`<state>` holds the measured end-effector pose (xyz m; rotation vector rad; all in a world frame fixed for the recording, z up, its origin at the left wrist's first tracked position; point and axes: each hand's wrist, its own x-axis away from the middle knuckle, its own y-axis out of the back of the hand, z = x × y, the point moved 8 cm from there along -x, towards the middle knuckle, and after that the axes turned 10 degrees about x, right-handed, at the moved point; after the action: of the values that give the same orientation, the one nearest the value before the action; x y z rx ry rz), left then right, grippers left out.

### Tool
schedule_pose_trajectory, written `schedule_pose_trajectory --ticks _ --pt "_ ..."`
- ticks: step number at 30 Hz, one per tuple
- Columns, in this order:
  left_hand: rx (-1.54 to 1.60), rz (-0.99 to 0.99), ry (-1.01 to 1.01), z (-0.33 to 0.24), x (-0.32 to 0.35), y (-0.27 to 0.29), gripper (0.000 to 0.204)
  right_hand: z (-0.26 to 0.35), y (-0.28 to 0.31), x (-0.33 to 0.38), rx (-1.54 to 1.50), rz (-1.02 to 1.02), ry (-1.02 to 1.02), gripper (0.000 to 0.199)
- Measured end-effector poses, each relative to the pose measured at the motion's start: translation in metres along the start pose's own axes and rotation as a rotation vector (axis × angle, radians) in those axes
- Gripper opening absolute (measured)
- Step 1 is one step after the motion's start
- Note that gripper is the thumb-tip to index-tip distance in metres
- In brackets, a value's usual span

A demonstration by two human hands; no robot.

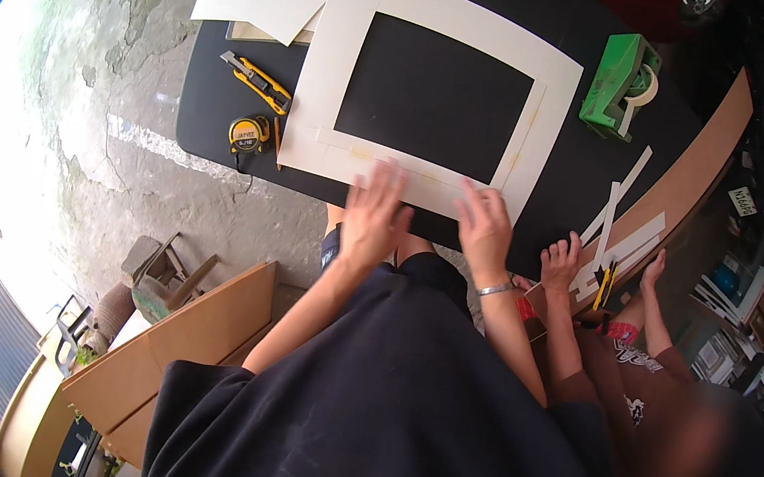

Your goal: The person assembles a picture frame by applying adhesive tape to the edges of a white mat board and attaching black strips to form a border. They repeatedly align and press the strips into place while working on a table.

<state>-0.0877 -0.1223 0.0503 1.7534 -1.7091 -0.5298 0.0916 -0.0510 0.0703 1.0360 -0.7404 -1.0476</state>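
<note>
cream mat frame (pixel 446 27) lies flat mid black table (pixel 578 196), near edge under both palms. left hand (pixel 374 214) and right hand (pixel 483 227) press flat, fingers spread, gripping nothing. yellow knife (pixel 256 80), tape measure (pixel 249 134) left; green tape dispenser (pixel 619 82), paper strips (pixel 615 219) right. second person's hands (pixel 560 265) at right corner. cracked concrete floor (pixel 86 88) beyond.

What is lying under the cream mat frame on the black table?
The cream mat frame lies flat on the black table, whose surface shows through its window. Both hands, left hand and right hand, press its near edge. Anything beneath the border is covered.
</note>
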Motion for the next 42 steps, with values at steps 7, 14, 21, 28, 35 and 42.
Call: schedule_pose_trajectory --ticks 7,14,21,28,35,42 --pt "-0.305 0.014 0.104 0.054 0.002 0.036 0.071 0.047 -0.048 0.007 0.161 0.151 0.173 0.053" --pt "-0.208 -0.075 0.108 0.062 0.005 0.046 0.068 0.045 -0.034 0.005 0.281 0.189 0.165 0.045" --pt "-0.101 -0.325 0.133 0.06 -0.034 0.104 0.062 -0.071 0.015 0.018 -0.008 -0.158 -0.428 0.056" --pt "-0.195 -0.262 0.355 0.084 -0.084 0.106 0.076 -0.113 -0.007 -0.001 -0.114 -0.062 -0.795 0.062" --pt "-0.239 -0.208 0.343 0.084 -0.082 0.104 0.077 -0.144 -0.03 0.0 -0.209 -0.018 -0.983 0.056" --pt "-0.123 -0.286 0.171 0.061 -0.071 0.112 0.082 -0.148 -0.013 -0.004 -0.75 0.08 -0.938 0.029"
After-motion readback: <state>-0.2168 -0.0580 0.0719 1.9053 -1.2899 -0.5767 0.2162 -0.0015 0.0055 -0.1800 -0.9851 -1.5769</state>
